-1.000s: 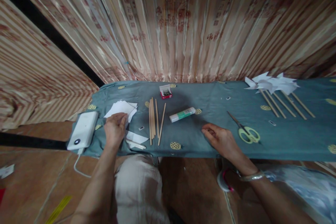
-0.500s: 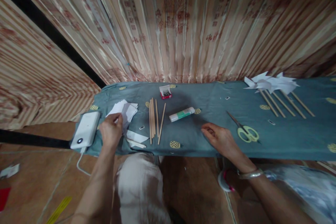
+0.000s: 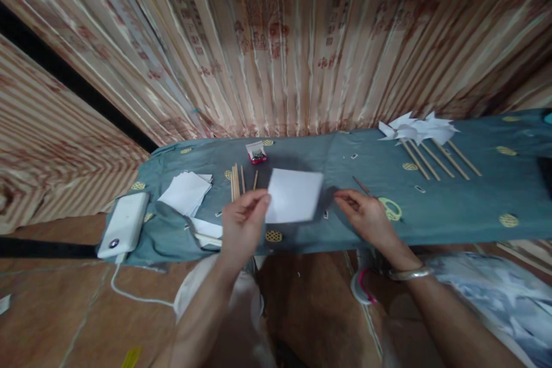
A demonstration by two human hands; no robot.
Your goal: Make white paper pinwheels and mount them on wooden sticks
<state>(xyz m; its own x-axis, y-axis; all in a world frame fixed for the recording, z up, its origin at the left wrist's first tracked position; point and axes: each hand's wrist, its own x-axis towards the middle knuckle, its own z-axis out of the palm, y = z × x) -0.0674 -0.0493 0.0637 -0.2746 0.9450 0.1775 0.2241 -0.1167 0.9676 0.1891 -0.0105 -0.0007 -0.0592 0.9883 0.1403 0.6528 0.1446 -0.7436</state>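
Note:
Pinched between the thumb and fingers of my left hand (image 3: 245, 219) is a white square sheet of paper (image 3: 295, 195), held by its left edge above the cloth. My right hand (image 3: 364, 215) hovers just right of the sheet, its fingers loosely bent and slightly apart with nothing in them. Close beside that hand lie scissors with light green handles (image 3: 391, 209), partly covered by it. Wooden sticks (image 3: 235, 183) lie beyond my left hand, which hides their lower ends. A stack of white paper (image 3: 185, 192) is to the left.
Several white paper pinwheels (image 3: 420, 128) on sticks lie at the right. A small red open box (image 3: 257, 153) of metal bits stands at the back. A white power bank (image 3: 125, 224) with a cable sits at the left end of the cloth-covered table (image 3: 466, 213). Folded paper (image 3: 207, 229) lies near the front edge.
My left hand has lifted a sheet off the stack and carried it right, now covering the glue stick. My right hand's fingers have straightened somewhat. The whole view has shifted.

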